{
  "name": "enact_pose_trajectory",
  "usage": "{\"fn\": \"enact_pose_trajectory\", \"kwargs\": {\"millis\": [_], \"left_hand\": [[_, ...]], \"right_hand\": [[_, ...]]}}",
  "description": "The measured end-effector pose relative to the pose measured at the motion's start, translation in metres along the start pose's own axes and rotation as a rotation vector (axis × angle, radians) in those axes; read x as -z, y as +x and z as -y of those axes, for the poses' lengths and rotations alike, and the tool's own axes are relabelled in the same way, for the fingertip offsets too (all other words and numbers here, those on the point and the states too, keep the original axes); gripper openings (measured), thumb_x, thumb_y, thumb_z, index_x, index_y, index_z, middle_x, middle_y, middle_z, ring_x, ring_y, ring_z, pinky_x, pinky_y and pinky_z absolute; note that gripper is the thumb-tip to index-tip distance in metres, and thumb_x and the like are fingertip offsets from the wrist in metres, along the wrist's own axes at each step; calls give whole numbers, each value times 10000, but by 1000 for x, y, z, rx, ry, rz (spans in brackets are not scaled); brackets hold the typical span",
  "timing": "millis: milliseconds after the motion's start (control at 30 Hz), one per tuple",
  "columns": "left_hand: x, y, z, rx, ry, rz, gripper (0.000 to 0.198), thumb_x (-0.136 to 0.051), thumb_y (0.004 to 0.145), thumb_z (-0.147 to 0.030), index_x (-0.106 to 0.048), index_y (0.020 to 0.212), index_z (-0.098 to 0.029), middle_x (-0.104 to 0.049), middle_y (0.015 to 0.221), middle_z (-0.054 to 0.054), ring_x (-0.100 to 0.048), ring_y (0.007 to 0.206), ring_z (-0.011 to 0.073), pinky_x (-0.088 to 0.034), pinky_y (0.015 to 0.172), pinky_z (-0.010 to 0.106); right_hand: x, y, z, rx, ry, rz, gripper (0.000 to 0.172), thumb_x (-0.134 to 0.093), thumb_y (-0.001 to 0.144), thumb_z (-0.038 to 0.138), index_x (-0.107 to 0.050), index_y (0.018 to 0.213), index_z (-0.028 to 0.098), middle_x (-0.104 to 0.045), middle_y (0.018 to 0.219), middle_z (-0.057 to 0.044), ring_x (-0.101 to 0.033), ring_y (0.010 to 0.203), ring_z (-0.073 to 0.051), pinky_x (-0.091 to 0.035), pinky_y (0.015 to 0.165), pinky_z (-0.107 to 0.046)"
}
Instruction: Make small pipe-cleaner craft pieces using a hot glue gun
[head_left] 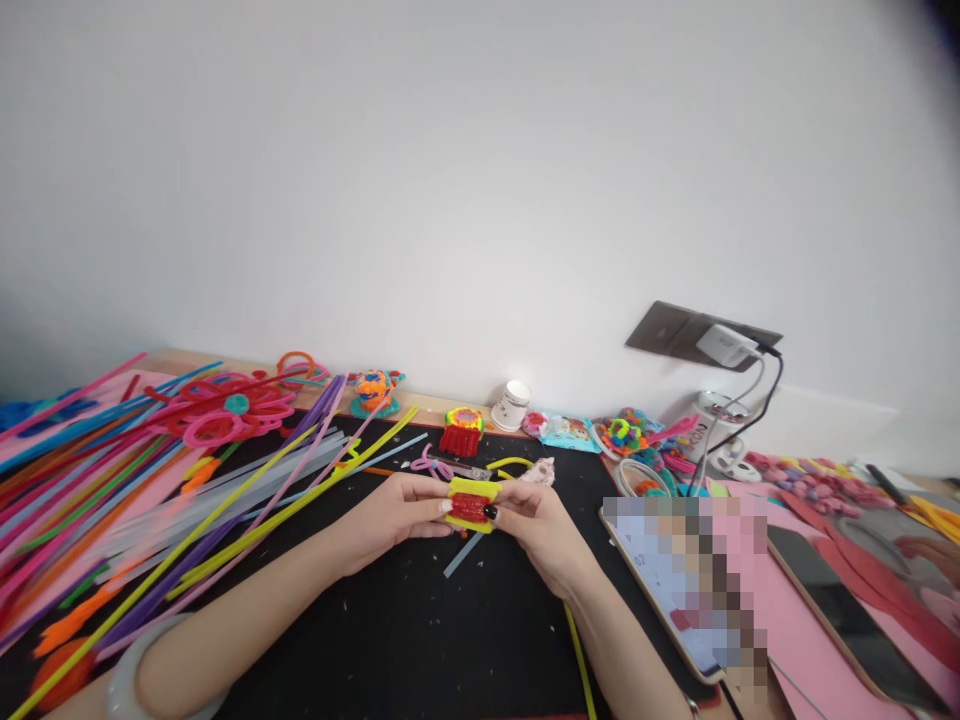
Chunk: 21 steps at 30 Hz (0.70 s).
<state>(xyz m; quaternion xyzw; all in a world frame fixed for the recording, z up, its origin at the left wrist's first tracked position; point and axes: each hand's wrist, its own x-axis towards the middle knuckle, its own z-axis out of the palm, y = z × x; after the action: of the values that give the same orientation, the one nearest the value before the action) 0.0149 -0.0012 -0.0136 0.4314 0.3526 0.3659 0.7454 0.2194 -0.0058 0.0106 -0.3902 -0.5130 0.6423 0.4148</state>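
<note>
Between both hands, above the black mat (360, 640), is a small block of yellow and red pipe cleaners (471, 506), red in the middle with yellow bands at top and bottom. My left hand (401, 515) pinches its left side, and my right hand (532, 515) grips the right side, the thumb with a dark nail lying on its front. Just behind the hands lie a purple pipe-cleaner loop (432, 463) and a yellow pipe cleaner (510, 464). Under the block, a translucent stick (463, 556) rests on the mat.
Many coloured pipe cleaners (97, 510) spread across the left. By the wall stand a red-and-yellow pipe-cleaner piece (462, 430), an orange one (373, 390) and a paper cup (511, 405). On the right lie a lit phone (660, 590) and a dark phone (847, 610); cables hang from a charger (724, 345).
</note>
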Motion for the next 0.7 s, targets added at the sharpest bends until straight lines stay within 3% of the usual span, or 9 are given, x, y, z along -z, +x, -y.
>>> {"fn": "enact_pose_trajectory", "kwargs": {"millis": [300, 700], "left_hand": [[-2, -2, -2, 0, 3, -28, 245, -745, 719, -289, -729, 909, -135, -733, 925, 104, -682, 875, 222, -515, 843, 329], [-3, -3, -4, 18, -10, -13, 260, -725, 740, -262, -725, 971, -142, -733, 979, 114, -675, 909, 222, -507, 828, 301]], "right_hand": [[-1, 0, 1, 16, -35, -22, 222, -763, 650, 241, -746, 870, 215, -732, 860, -35, -660, 780, -207, -486, 790, -343], [0, 0, 1, 50, -60, 3, 246, -710, 682, 161, -747, 913, 239, -724, 909, -20, -632, 822, -185, -457, 766, -292]]}}
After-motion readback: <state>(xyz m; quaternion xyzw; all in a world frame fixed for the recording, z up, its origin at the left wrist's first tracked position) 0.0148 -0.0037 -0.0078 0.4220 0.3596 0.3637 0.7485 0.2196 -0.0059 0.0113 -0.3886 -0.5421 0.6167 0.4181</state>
